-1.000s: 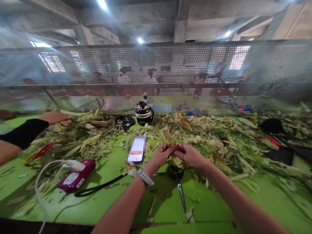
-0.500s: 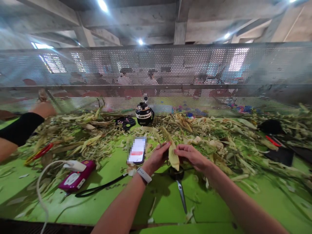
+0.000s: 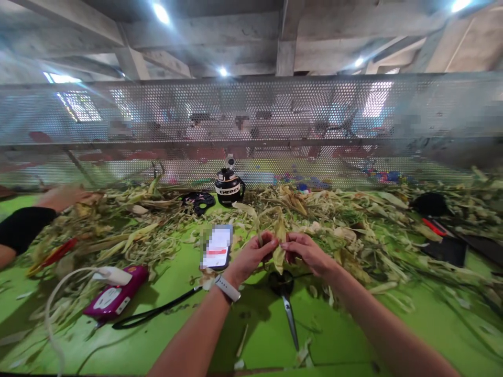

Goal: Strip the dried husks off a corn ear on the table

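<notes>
A pale yellow-green corn husk (image 3: 280, 255) stands upright between my two hands, above the green table. My left hand (image 3: 253, 256), with a white band at the wrist, pinches its left side. Opposite, my right hand (image 3: 308, 252) grips the right edge with thumb and fingers. Just below lies a pair of scissors (image 3: 290, 317), blades toward me and dark handles partly under my hands. Left of my left hand is a phone (image 3: 219, 247) with its screen lit.
Heaps of husk strips (image 3: 129, 230) run along the back before a perforated metal screen (image 3: 267, 115). A black bottle (image 3: 228, 187) stands there. At left are a purple power strip (image 3: 118, 293) with a white cable and a co-worker's arm (image 3: 29, 225). Dark items (image 3: 444, 248) lie at right.
The husk has turned in my fingers and now looks narrower, with my hands closer together. The co-worker's hand at left has moved down to the husks. The view has shifted slightly.
</notes>
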### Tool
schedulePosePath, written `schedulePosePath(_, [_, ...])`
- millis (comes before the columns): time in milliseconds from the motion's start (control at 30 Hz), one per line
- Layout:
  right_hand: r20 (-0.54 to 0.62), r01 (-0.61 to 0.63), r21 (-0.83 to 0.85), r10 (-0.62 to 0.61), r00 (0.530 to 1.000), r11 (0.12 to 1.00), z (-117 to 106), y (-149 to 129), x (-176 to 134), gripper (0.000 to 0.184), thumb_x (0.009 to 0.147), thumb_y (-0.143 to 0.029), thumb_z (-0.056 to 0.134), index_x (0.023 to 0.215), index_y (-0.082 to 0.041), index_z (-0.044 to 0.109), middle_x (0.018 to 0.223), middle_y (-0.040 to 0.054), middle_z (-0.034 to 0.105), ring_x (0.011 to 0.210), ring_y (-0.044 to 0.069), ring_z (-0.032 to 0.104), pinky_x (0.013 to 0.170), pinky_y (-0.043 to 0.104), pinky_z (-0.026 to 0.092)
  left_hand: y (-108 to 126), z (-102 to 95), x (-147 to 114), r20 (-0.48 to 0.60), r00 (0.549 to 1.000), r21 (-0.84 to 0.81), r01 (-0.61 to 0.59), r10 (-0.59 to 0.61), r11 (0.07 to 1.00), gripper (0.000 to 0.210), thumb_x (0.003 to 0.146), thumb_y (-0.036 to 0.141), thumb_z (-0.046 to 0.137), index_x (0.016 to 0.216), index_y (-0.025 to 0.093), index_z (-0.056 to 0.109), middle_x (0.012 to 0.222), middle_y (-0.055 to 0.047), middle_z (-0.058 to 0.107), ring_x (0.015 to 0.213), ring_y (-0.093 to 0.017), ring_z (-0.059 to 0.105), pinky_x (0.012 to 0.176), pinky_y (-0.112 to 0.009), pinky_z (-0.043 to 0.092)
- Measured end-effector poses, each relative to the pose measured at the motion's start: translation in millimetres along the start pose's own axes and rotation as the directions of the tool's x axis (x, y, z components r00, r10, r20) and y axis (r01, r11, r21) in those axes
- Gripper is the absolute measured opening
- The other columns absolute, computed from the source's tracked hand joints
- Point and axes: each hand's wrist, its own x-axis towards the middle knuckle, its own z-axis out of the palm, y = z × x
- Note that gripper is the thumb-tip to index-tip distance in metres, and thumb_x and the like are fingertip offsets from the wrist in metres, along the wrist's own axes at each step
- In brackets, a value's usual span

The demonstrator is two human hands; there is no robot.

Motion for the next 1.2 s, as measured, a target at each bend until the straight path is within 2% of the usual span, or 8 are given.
schedulePosePath(133, [0.004,-0.005,-0.048,0.005,1.000,0.999,-2,2,1,0.023,0.067,-0.036,0.063,0.064,-0.015,0.056,0.050,-0.0035,0.055,0.045,0.008,0.048,0.049,0.021,0.038,6,-2.2,-1,0.055,0.998,0.095,-0.015,0.009,0.995,0.040,0.064,0.048,0.071,0.072,0.016,0.050,0.056,0.008,0.036,0.048,-0.003,0.026,0.045,-0.019,0.019])
schedulePosePath(333, [-0.020,0.024,-0.088,-0.026,0.999,0.996,-5,5,3,0.025,0.068,-0.038,0.060,0.058,-0.017,0.052,0.047,-0.0043,0.050,0.043,0.008,0.044,0.047,0.021,0.036,7,-4.3,-2,0.044,0.999,0.171,-0.033,0.025,0.985,0.038,0.066,0.049,0.068,0.072,0.017,0.049,0.056,0.007,0.039,0.050,-0.005,0.034,0.049,-0.019,0.026])
schedulePosePath(433, [0.005,-0.008,-0.115,0.009,1.000,0.993,-5,8,4,0.030,0.071,-0.045,0.061,0.064,-0.016,0.055,0.052,-0.0028,0.052,0.046,0.008,0.044,0.046,0.021,0.035,5,-3.6,-2,0.069,0.997,0.239,-0.060,0.044,0.969,0.036,0.069,0.049,0.065,0.074,0.016,0.053,0.058,0.005,0.043,0.052,-0.006,0.037,0.049,-0.020,0.028])
schedulePosePath(567, [0.038,-0.032,-0.073,0.035,0.999,0.997,-6,14,6,0.037,0.065,-0.050,0.068,0.073,-0.015,0.057,0.060,-0.0033,0.051,0.051,0.008,0.041,0.048,0.021,0.033,6,-3.3,-2,0.066,0.996,0.285,-0.077,0.061,0.955,0.032,0.069,0.048,0.065,0.069,0.018,0.053,0.056,0.005,0.041,0.051,-0.007,0.034,0.048,-0.020,0.026])
schedulePosePath(800, [0.143,-0.088,-0.251,0.127,0.982,0.964,-13,5,0,0.030,0.074,-0.046,0.060,0.077,-0.017,0.055,0.069,-0.0016,0.055,0.057,0.009,0.044,0.054,0.023,0.034,9,-10.3,-3,0.116,0.991,0.319,0.027,-0.067,0.947,0.034,0.063,0.048,0.069,0.076,0.017,0.060,0.058,0.003,0.050,0.051,-0.009,0.039,0.050,-0.021,0.030])
schedulePosePath(967, [0.153,0.024,-0.564,0.076,0.985,0.825,-19,6,-2,0.025,0.081,-0.039,0.054,0.068,-0.018,0.050,0.061,-0.0029,0.051,0.056,0.010,0.045,0.054,0.023,0.035,8,-14.8,-4,0.216,0.976,0.534,-0.121,0.003,0.837,0.029,0.074,0.044,0.059,0.062,0.018,0.056,0.052,0.004,0.043,0.050,-0.009,0.035,0.048,-0.022,0.026])
schedulePosePath(1067, [0.202,0.056,-0.569,0.073,0.977,0.820,-22,8,-1,0.024,0.082,-0.038,0.050,0.070,-0.017,0.052,0.064,-0.0020,0.052,0.059,0.011,0.046,0.058,0.024,0.038,10,-12.7,-5,0.217,0.975,0.603,-0.166,0.039,0.781,0.028,0.077,0.043,0.054,0.062,0.019,0.054,0.051,0.004,0.041,0.049,-0.010,0.035,0.050,-0.022,0.028])
schedulePosePath(1200, [0.220,-0.002,-0.518,0.135,0.966,0.855,-22,8,-1,0.024,0.083,-0.037,0.047,0.076,-0.015,0.053,0.067,-0.0011,0.053,0.061,0.011,0.048,0.060,0.024,0.040,14,-9.1,-5,0.220,0.975,0.689,-0.163,0.010,0.707,0.027,0.080,0.040,0.049,0.064,0.019,0.046,0.052,0.006,0.037,0.052,-0.010,0.034,0.053,-0.022,0.029])
